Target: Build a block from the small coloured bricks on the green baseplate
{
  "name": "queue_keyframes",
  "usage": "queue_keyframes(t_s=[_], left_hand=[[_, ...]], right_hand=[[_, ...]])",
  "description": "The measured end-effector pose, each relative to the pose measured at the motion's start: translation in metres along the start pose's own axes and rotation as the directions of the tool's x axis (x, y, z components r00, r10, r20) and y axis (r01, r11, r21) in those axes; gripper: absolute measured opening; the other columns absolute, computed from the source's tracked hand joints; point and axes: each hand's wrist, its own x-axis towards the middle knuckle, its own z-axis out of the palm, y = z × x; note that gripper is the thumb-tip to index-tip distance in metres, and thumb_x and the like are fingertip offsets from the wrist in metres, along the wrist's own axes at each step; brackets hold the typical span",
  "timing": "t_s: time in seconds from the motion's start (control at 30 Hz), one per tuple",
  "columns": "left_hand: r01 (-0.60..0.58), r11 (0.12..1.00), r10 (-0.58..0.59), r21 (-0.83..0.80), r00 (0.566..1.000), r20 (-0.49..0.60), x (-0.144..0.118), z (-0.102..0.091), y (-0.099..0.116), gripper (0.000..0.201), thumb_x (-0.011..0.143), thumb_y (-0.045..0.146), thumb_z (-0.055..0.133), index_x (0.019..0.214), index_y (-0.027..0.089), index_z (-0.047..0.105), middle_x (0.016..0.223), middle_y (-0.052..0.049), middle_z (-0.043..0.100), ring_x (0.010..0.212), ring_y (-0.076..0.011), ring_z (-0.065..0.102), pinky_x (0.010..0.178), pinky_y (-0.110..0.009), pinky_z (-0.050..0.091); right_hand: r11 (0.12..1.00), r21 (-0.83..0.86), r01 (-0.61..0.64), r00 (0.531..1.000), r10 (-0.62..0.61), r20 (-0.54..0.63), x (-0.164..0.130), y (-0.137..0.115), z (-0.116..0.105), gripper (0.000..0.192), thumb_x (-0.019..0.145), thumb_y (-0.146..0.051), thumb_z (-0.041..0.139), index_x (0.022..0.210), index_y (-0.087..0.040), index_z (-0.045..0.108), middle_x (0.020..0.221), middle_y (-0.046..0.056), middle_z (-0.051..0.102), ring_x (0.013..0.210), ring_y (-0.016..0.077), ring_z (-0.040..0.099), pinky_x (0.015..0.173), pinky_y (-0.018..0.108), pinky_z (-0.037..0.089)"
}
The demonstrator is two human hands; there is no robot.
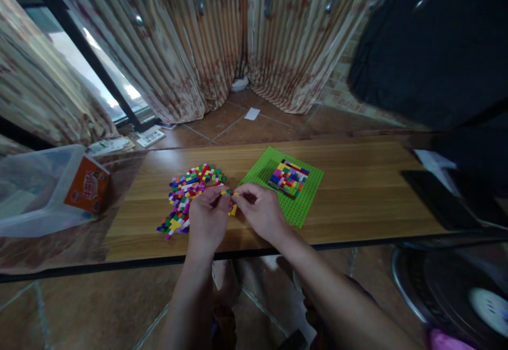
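Observation:
My left hand (209,217) is closed in a pinch on a small toy brick (225,191) that shows yellow and green. Close beside it, thumb and finger of my right hand (262,207) pinch a small yellow brick (236,194); the fingertips of both hands nearly meet. Some yellow bricks (233,211) show just below the fingers. A loose heap of multicoloured bricks (184,196) lies to the left, partly covered by my left hand. Right of my hands, a square multicoloured brick build (289,178) sits on a green studded baseplate (305,202).
Everything lies on a long wooden table (365,191) with a dark front edge. On its right end are a dark flat object (438,199) and papers (432,162). A clear plastic bin (39,191) with an orange label stands at the left. A round black stool (448,286) is at lower right.

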Motion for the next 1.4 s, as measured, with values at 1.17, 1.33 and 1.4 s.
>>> queue_keyframes(t_s=[1.17,1.33,1.4], left_hand=[[-0.214,0.882,0.021,0.419,0.907,0.420,-0.016,0.072,-0.024,0.021,0.083,0.019,0.053,0.091,0.016,0.072,0.068,-0.002,0.067,0.063,-0.0155,0.061,0.059,-0.025,0.043],[-0.240,0.872,0.018,0.427,0.887,0.462,-0.022,0.088,-0.023,0.023,0.083,0.010,0.052,0.092,0.016,0.072,0.069,-0.002,0.066,0.064,-0.0143,0.060,0.060,-0.024,0.042],[-0.248,0.865,0.015,0.436,0.882,0.472,-0.023,0.094,-0.022,0.024,0.083,0.008,0.052,0.092,0.016,0.072,0.068,-0.001,0.065,0.063,-0.0138,0.058,0.060,-0.023,0.041]], right_hand=[[0.908,-0.401,0.118,0.984,-0.160,-0.074,-0.001,0.053,-0.131,0.015,0.077,-0.017,0.072,0.077,-0.031,0.077,0.104,0.003,0.062,0.107,0.0229,0.058,0.097,0.044,0.043],[0.925,-0.367,0.095,0.983,-0.146,-0.115,0.002,0.056,-0.130,0.015,0.075,-0.017,0.073,0.079,-0.031,0.077,0.104,0.003,0.063,0.106,0.0229,0.058,0.098,0.044,0.043],[0.931,-0.358,0.075,0.982,-0.132,-0.136,0.003,0.057,-0.129,0.012,0.076,-0.019,0.072,0.078,-0.030,0.077,0.104,0.003,0.063,0.104,0.0227,0.059,0.099,0.045,0.043]])
